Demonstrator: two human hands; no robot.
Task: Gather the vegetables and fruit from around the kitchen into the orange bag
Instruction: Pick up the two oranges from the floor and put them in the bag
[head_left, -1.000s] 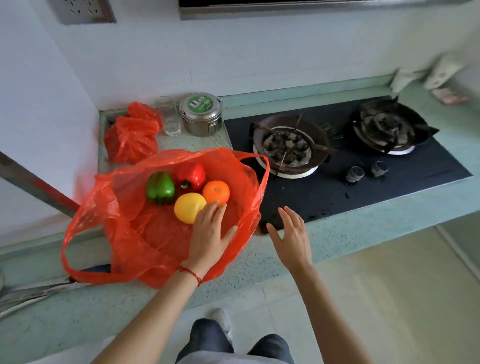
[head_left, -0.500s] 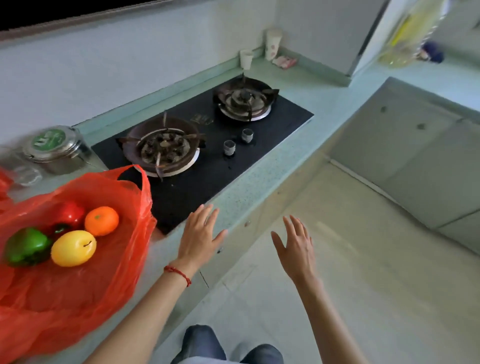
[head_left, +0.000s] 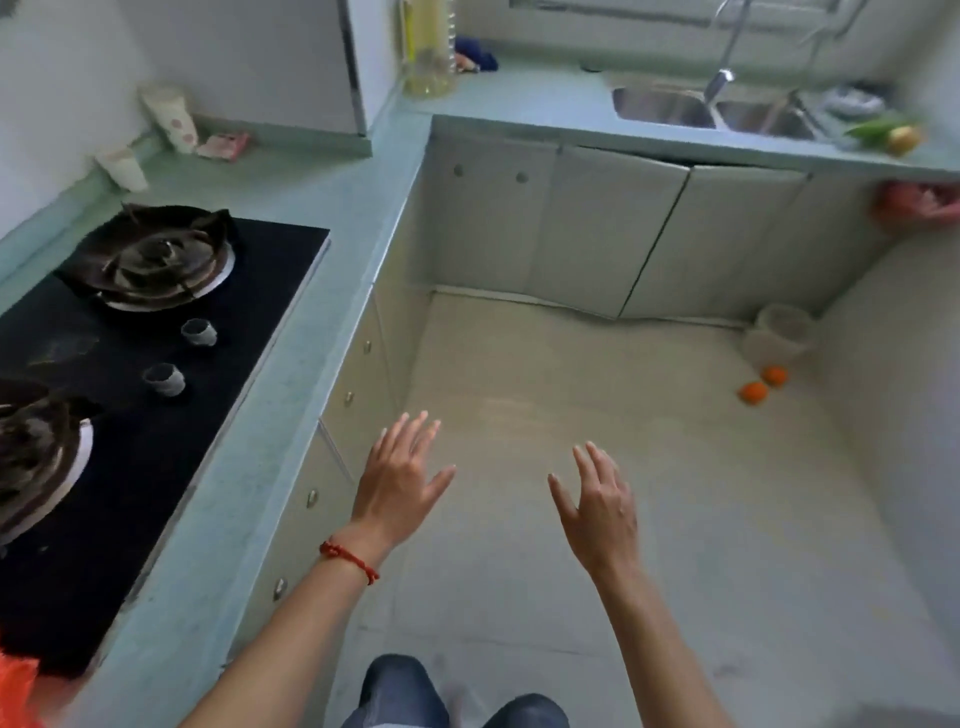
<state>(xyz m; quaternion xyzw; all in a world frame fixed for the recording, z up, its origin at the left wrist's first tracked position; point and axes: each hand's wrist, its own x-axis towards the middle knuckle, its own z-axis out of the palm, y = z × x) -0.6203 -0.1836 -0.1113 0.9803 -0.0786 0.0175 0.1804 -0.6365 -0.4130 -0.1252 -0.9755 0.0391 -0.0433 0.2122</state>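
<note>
Oranges (head_left: 762, 385), two of them touching, lay on the floor near a pale bin (head_left: 779, 338) at the far right, well apart from both hands; being round, they showed no long axis or heading. Left hand (head_left: 400, 480) and right hand (head_left: 597, 501) hung spread and empty over the floor. A careless grab could send them rolling away, and the orange bag (head_left: 15, 680) sat back on the desk (head_left: 270, 405)

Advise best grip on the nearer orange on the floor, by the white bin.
Come from above and curl the fingers round the middle of the nearer orange. It is round, sits on open floor, and the second orange crowds its far right side.
</note>
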